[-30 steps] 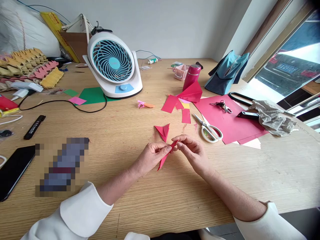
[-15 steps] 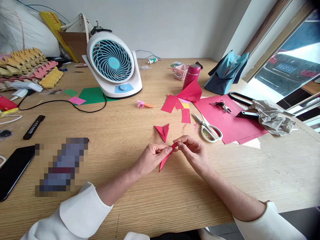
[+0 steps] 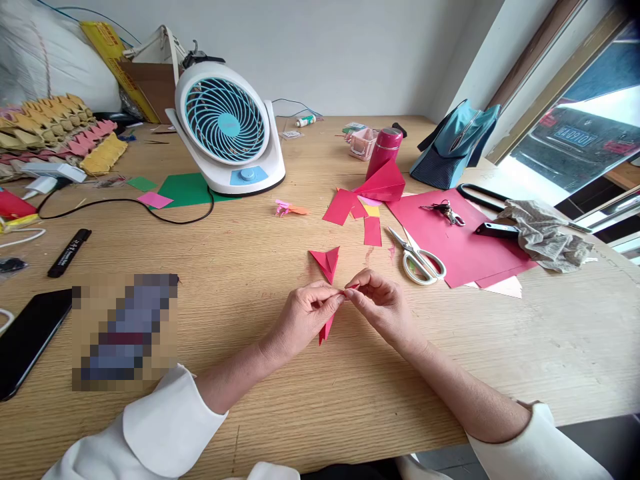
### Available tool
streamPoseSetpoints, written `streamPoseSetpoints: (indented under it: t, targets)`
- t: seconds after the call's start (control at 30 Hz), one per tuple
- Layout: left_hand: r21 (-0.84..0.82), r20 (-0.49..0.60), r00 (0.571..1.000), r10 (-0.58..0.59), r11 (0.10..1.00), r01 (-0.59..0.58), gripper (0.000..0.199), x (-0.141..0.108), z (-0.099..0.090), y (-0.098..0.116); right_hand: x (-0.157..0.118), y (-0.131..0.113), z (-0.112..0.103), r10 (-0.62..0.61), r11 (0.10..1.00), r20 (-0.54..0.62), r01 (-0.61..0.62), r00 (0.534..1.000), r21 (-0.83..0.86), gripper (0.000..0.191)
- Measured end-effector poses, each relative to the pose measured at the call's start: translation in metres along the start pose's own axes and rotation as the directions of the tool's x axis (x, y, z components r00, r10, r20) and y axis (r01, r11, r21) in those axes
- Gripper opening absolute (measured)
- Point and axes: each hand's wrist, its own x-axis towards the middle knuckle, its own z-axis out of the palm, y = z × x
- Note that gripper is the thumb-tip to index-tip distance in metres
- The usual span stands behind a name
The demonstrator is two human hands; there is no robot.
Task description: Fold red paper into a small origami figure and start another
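Observation:
Between my two hands is a small folded red paper [image 3: 326, 329], its pointed lower end hanging below my left fingers. My left hand [image 3: 305, 313] pinches it between thumb and fingers. The fingertips of my right hand [image 3: 383, 305] are closed on the paper's upper end, touching my left thumb. Much of the paper is hidden by the fingers. Just beyond my hands, another folded red paper piece [image 3: 326, 261] lies on the wooden table [image 3: 280, 413].
White-handled scissors [image 3: 419, 261] lie right of my hands, beside large red sheets [image 3: 480, 247]. Red cut pieces [image 3: 341, 207] and a red bottle [image 3: 386, 150] stand farther back. A white fan [image 3: 245, 180], a marker [image 3: 69, 253] and a black phone [image 3: 33, 340] are at left.
My right thumb and fingertips have moved slightly left, against my left thumb. The upper part of the paper is now more covered, and its lower end looks slightly spread.

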Motion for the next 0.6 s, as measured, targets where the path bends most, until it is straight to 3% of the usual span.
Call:
streamPoseSetpoints:
  t: [0.33,0.5,0.6]
  targets:
    - [0.061,-0.035,0.997,0.069,0.996,-0.067,0.021,-0.001,0.000,0.001,0.000,-0.012,-0.003,-0.064,0.994,0.005,0.064,0.998,-0.094,0.022]
    - [0.078,-0.021,0.998,0.059,0.995,-0.058,0.022,-0.001,0.000,-0.002,-0.001,-0.015,-0.006,-0.099,0.987,0.018,0.100,0.995,-0.129,0.027]
    - [0.061,-0.021,0.999,0.047,0.997,-0.046,0.023,-0.002,0.001,-0.002,-0.001,-0.013,-0.005,-0.085,0.991,0.015,0.087,0.996,-0.099,0.021]
